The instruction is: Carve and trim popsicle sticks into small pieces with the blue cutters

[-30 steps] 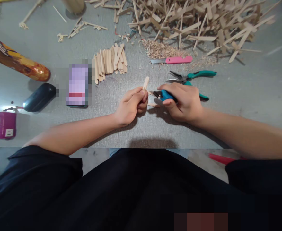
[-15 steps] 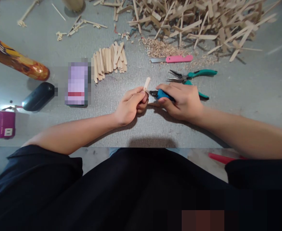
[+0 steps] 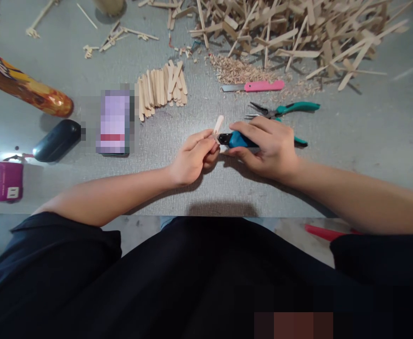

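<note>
My left hand (image 3: pixel 196 153) pinches a pale wooden craft stick (image 3: pixel 218 123), its free end pointing up and away from me. My right hand (image 3: pixel 268 143) is wrapped round a blue-and-black utility knife (image 3: pixel 238 139). The knife's tip meets the stick beside my left fingertips; how deep the blade sits I cannot tell. Just beyond my right hand lie green-handled needle-nose pliers (image 3: pixel 294 108), partly covered by that hand. A pink-handled knife (image 3: pixel 265 86) with its blade out lies farther off.
Short craft sticks (image 3: pixel 160 87) lie in a row beside a blurred phone (image 3: pixel 115 122). Behind are wood shavings (image 3: pixel 236 69) and a big heap of sticks (image 3: pixel 291 28). At left lie a snack tube (image 3: pixel 26 84), a dark case (image 3: pixel 56 140) and a purple box (image 3: pixel 2 181).
Both hands have shifted very slightly to the right, and the stick with them. More of the knife's blue handle shows now. Both grips stay the same.
</note>
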`<control>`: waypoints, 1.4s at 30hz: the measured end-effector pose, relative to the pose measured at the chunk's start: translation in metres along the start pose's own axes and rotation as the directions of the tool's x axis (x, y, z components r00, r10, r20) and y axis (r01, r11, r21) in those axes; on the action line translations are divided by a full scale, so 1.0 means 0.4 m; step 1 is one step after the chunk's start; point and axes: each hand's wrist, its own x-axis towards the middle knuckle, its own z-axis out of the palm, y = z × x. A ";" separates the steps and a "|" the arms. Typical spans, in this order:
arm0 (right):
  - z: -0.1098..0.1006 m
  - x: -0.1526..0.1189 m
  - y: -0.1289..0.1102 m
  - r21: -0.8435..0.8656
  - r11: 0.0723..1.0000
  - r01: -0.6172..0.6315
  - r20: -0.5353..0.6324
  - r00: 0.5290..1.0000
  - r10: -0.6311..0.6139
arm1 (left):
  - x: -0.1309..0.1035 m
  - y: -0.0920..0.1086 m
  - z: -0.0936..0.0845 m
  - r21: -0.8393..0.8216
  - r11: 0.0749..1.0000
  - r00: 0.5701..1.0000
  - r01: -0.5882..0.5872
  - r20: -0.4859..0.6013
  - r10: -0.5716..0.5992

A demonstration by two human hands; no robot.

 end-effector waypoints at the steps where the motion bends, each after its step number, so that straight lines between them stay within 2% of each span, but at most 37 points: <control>1: 0.003 -0.001 0.002 0.003 1.000 0.005 -0.012 1.000 -0.005 | -0.002 0.002 0.001 -0.008 1.000 1.000 0.018 -0.014 -0.018; 5: 0.006 0.001 0.009 -0.004 1.000 0.012 -0.060 0.998 -0.013 | -0.004 0.010 0.007 -0.044 0.995 0.993 0.092 -0.065 -0.094; 8: -0.001 0.006 0.014 0.016 1.000 0.013 -0.078 0.997 -0.011 | 0.002 0.011 0.008 -0.077 0.992 0.993 0.103 -0.050 -0.107; 16: -0.010 0.008 0.015 0.098 0.994 0.054 -0.022 0.998 -0.052 | 0.011 0.009 0.001 -0.120 0.989 0.996 0.086 -0.019 -0.089; 21: -0.011 0.010 0.013 0.106 0.994 0.025 0.024 0.999 -0.028 | 0.009 0.006 -0.001 -0.122 0.990 0.998 0.065 -0.016 -0.067; 27: -0.011 0.011 0.013 0.099 0.995 0.021 0.032 0.999 -0.024 | 0.012 0.014 0.001 -0.127 0.985 0.992 0.120 -0.026 -0.125; 35: -0.013 0.011 0.011 0.103 0.993 0.052 0.001 0.999 -0.053 | 0.009 0.021 -0.007 -0.154 0.980 0.991 0.128 0.048 -0.122; 42: -0.022 0.011 0.006 0.121 0.988 0.101 -0.022 0.995 -0.099 | 0.011 0.024 -0.028 -0.104 0.987 0.971 0.121 0.217 -0.097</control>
